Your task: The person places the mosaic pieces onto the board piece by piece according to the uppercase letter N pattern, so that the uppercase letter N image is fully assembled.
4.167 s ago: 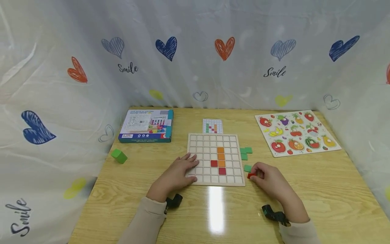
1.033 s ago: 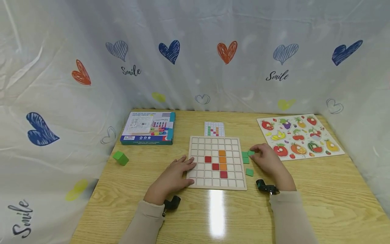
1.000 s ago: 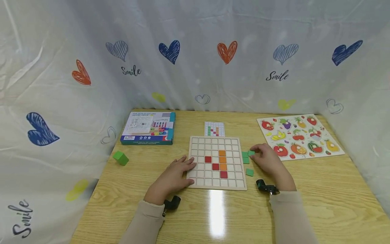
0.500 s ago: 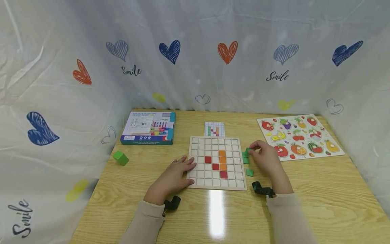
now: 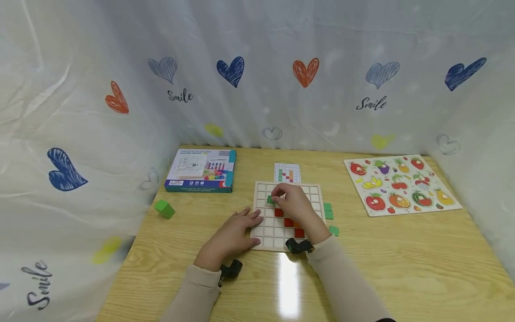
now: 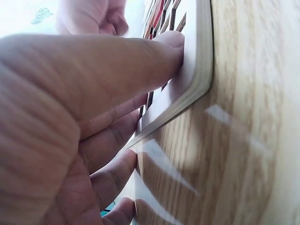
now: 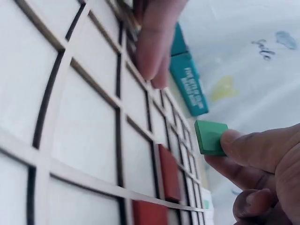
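My right hand (image 5: 295,203) pinches a green square tile (image 7: 210,137) between thumb and finger, over the upper left part of a wooden grid board (image 5: 259,188). In the right wrist view the tile stands clear of the board's surface. Fingers of my left hand (image 5: 233,232) lie spread on the board's left edge, the thumb (image 6: 171,44) pressing near its front corner. Red tiles (image 5: 288,222) sit in a diagonal of cells; the orange tiles beside them are mostly covered by my right hand and forearm. More green tiles (image 5: 328,211) lie right of the board.
A small pattern card (image 5: 287,172) lies behind the board. At the back left is a toy box (image 5: 201,171), with a green block (image 5: 164,209) in front of it. A fruit puzzle board (image 5: 402,185) lies on the right. A curtain (image 5: 257,103) with hearts hangs behind.
My right hand has picked up a green tile from the group right of the board and carried it left over the grid. A red tile was placed earlier. My left hand stays put.
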`<state>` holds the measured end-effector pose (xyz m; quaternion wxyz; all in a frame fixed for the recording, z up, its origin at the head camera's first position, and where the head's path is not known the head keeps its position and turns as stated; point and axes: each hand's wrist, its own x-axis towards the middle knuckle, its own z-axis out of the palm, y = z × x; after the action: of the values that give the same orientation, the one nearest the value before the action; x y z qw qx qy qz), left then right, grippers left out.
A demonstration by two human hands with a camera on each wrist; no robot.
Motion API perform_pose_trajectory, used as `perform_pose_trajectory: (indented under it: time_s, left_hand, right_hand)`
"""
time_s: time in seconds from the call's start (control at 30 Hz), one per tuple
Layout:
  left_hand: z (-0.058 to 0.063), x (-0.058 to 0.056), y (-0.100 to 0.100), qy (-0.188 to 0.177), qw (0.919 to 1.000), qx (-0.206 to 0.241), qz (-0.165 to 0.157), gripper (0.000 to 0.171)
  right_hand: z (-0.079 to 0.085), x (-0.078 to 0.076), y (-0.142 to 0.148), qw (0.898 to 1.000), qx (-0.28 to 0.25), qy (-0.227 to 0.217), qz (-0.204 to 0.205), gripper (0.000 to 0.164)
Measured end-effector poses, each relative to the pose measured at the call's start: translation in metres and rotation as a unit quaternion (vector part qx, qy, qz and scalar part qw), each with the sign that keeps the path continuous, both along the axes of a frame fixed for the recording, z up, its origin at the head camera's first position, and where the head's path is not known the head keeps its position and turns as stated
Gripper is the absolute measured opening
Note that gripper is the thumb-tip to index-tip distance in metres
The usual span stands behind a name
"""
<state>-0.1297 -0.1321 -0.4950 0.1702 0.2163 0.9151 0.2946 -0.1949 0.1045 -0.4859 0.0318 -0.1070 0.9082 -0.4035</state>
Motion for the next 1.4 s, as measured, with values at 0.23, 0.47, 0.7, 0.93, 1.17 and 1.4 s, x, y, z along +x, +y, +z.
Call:
perform_pose_trajectory:
  time_s: [0.23,0.47,0.7,0.93,1.17,1.4]
  left_hand:
    - [-0.002,0.001,0.001,0.001,1.0,0.004,0.0,0.064]
    - [0.001,0.001,0.001,0.008,1.0,-0.001,-0.002,0.066]
    - [0.002,0.001,0.001,0.005,1.0,0.005,-0.001,0.064]
    - [0.001,0.001,0.001,0.008,1.0,0.001,-0.001,0.065]
    - [0.001,0.001,0.002,0.005,1.0,-0.002,0.001,0.066]
    - [0.001,0.002,0.002,-0.006,0.9999,0.004,0.011,0.064]
  right_hand:
    - [-0.011,-0.009,-0.009,0.999,0.021,-0.03,-0.005,0.007]
    - [-0.008,-0.008,-0.008,0.998,0.039,-0.043,0.026,0.006]
    - [-0.004,-0.005,-0.01,0.997,0.049,-0.047,0.024,0.005]
    - [-0.005,-0.007,-0.012,0.996,0.08,-0.03,0.032,0.005]
    - [-0.001,-0.003,-0.003,0.996,0.08,-0.02,0.037,0.008]
    - [0.014,0.016,0.049,0.999,0.023,0.024,-0.024,0.012]
